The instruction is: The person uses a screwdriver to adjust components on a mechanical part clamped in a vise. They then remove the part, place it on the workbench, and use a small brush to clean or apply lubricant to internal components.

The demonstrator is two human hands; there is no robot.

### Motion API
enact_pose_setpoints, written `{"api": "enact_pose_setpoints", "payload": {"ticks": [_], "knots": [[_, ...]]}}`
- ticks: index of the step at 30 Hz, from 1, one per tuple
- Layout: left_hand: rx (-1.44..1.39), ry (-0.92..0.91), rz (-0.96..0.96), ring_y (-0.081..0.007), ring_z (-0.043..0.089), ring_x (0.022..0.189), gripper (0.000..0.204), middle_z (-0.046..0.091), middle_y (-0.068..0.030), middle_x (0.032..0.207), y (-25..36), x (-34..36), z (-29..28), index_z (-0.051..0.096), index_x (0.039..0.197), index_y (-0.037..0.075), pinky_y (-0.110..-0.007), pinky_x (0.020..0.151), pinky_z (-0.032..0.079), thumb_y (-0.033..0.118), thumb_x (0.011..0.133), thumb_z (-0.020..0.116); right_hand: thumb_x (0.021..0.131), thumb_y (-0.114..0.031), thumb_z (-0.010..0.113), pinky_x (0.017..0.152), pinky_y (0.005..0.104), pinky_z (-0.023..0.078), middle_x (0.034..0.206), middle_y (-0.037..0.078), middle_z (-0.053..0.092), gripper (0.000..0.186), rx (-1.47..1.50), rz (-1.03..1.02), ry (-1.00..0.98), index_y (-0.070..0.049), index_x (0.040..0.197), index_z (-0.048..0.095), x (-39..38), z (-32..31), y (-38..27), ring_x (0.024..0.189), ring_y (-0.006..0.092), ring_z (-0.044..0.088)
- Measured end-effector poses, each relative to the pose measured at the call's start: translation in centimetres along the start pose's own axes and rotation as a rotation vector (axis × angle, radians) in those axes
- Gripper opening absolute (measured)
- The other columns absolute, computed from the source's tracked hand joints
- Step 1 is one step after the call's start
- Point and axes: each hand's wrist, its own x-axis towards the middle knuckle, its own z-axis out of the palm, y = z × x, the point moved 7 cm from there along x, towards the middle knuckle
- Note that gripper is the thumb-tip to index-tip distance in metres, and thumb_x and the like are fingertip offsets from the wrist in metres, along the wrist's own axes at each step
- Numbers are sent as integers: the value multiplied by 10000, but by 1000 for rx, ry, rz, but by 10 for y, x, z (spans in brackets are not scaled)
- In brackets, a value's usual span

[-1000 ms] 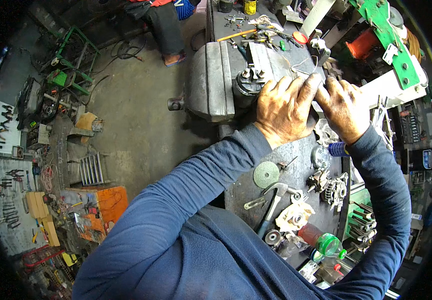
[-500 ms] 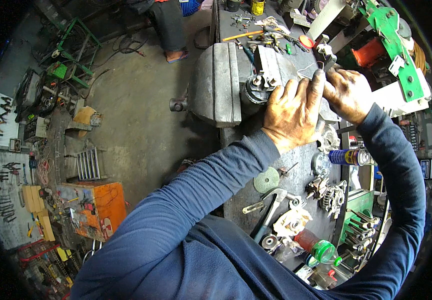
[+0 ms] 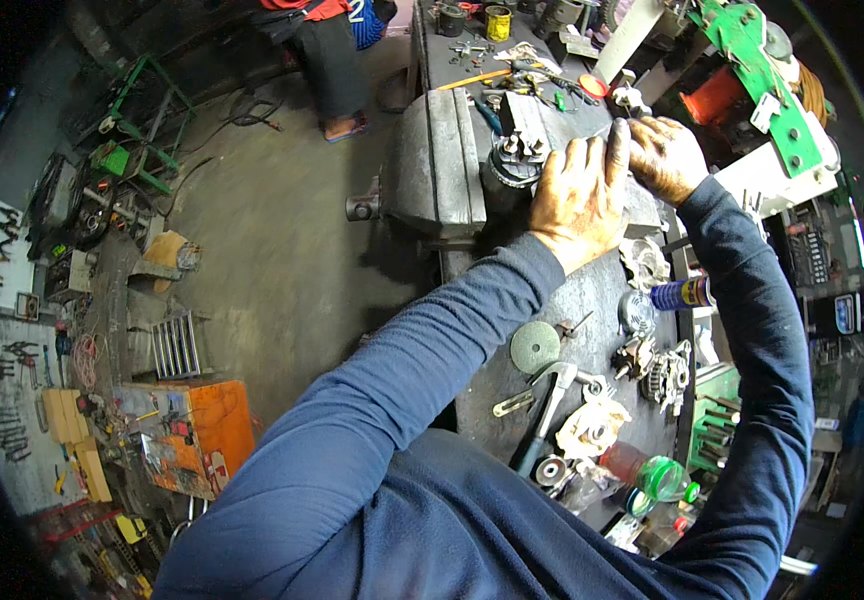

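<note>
A large grey bench vise (image 3: pixel 432 175) stands at the workbench's left edge. At its jaws sits a dark cylindrical metal part (image 3: pixel 510 172) with small metal pieces on top. My left hand (image 3: pixel 580 205) lies palm down just right of this part, its fingers stretched out and pointing away from me. What lies under the palm is hidden. Close beside its index fingertip, my right hand (image 3: pixel 670 160) is closed with curled fingers. Whatever it grips is hidden behind the knuckles.
On the bench nearer me lie a round green disc (image 3: pixel 535 347), a dark-handled tool (image 3: pixel 550 415), a spray can (image 3: pixel 680 293), alternator parts (image 3: pixel 668 378) and a green-capped bottle (image 3: pixel 664 478). Pliers and small parts lie beyond the vise. A green machine (image 3: pixel 752 80) stands far right; a person (image 3: pixel 330 75) stands far left.
The view has shifted slightly. My right hand has come a little left, closer to my left fingertips. A dark piece and thin wire seen by the fingers are now out of sight.
</note>
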Motion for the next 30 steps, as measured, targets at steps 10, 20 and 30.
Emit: {"api": "enact_pose_setpoints", "payload": {"ticks": [10,20,30], "knots": [[-511,-113,533,-342,569,1188,596,586,-136,1298,-19,-125,-91,677,1292,133,-518,1033,467,258,720,782,944,-129,670,644,383,498,825,82,630,106,145,1164,128,-70,1026,640,-170,-52,-70,713,272,618],[-569,-41,210,-331,647,900,307,631,-152,1047,-188,-109,-122,727,1032,49,-436,785,560,51,725,729,963,-167,745,537,278,443,758,28,611,215,1033,2416,272,-12,1003,603,-100,-8,-368,610,105,551],[-774,-299,557,-262,630,950,259,587,-54,1048,-194,-19,-64,688,1001,134,-455,898,481,119,743,700,957,-112,733,597,266,417,802,-32,575,141,800,2795,576,-57,974,605,-31,39,-441,673,66,483]]}}
